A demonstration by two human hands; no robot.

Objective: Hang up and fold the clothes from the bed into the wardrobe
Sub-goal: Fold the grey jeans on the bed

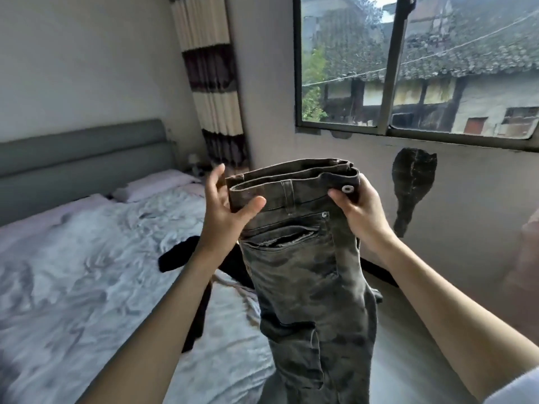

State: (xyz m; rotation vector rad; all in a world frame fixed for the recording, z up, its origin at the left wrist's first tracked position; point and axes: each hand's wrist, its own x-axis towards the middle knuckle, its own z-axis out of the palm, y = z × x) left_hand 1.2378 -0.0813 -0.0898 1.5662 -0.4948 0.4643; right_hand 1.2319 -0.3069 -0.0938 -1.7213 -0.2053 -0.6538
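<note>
I hold up a pair of dark camouflage trousers [306, 272] by the waistband, the legs hanging down over the bed's near edge. My right hand [360, 209] grips the waistband's right end beside the metal button. My left hand [226, 205] is at the waistband's left end, thumb pressed on the front and fingers spread loosely behind it. A black garment [186, 255] lies on the bed [73, 272] behind the trousers, partly hidden by my left arm. The wardrobe is out of view.
The bed has a rumpled pale cover, pillows [151, 185] and a grey headboard [81, 158] at the far left. A striped curtain [213, 88] hangs in the corner. A window [408, 62] fills the wall ahead, with a dark patch [411, 185] on the wall beneath it.
</note>
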